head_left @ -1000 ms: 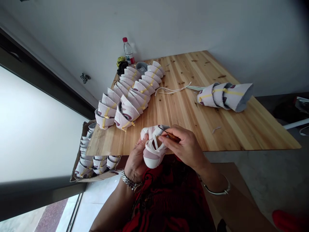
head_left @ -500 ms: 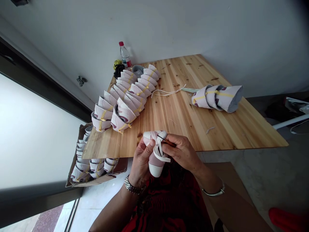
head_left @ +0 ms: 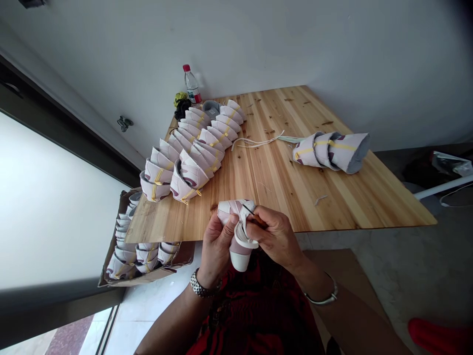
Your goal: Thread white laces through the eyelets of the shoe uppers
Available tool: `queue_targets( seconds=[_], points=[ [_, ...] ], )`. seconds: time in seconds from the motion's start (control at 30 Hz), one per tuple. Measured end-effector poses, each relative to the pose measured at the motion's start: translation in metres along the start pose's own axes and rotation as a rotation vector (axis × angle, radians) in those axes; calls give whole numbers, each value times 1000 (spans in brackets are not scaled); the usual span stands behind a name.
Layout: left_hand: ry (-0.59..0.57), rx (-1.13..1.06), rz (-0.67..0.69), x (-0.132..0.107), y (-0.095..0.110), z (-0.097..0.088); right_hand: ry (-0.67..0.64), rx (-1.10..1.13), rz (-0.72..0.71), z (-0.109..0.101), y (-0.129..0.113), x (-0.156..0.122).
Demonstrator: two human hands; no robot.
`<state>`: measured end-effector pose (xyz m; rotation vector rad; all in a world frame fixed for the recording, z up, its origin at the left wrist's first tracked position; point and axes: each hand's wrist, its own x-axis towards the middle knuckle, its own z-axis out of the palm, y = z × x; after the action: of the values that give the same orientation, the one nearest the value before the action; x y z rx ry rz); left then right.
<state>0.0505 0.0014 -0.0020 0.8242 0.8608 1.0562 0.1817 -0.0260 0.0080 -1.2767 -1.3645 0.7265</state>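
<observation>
- The left hand is gripping a pink-and-white shoe upper, with its white toe pointing down toward the person.
- The right hand is pinching a thin wooden-handled pick, with its tip resting against the upper's top edge.
- The hands are working close together, both clamped on the upper, which is sitting just past the near edge of a pine table.
- Rows of taped uppers are standing on the table, beside loose laces.
- A taped stack is lying on the right.
- A cardboard box of more uppers is sitting below the table's left corner.
</observation>
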Motion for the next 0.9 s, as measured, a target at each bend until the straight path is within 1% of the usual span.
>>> queue_targets(
  seconds=[0.03,0.1,0.23,0.33,0.4,0.47,0.5,0.53,0.6,0.63,0.67,0.73,0.8,0.9],
  points=[
    [-2,4,-20,-1,0,-1,10,-13,-6,0,2,1],
    [12,-16,-43,-5,2,-4,77,-84,-18,-3,10,5],
    [93,-52,13,-13,7,-13,280,-271,17,-22,37,14],
    [96,-41,6,-13,10,-20,321,-335,36,-32,48,17],
    [80,-45,-23,-12,11,-21,271,-302,40,-32,45,15],
    [75,-57,-36,-9,11,-21,199,-211,47,-27,36,10],
    [77,-59,-34,-8,11,-20,185,-163,45,-24,30,7],
    [82,-58,-30,-6,10,-20,199,-123,40,-22,23,3],
    [98,-53,-15,-5,10,-18,274,-94,11,-17,11,-6],
    [106,-52,-5,-4,10,-17,291,-101,-15,-16,6,-9],
    [112,-52,5,-4,10,-17,270,-111,-45,-14,2,-12],
    [109,-57,11,-4,10,-15,151,-129,-99,-11,-2,-15],
    [88,-67,-4,-4,10,-14,38,-149,-120,-7,-1,-15],
    [60,-74,-38,-6,10,-13,-33,-213,-101,-5,3,-12]
  ],
)
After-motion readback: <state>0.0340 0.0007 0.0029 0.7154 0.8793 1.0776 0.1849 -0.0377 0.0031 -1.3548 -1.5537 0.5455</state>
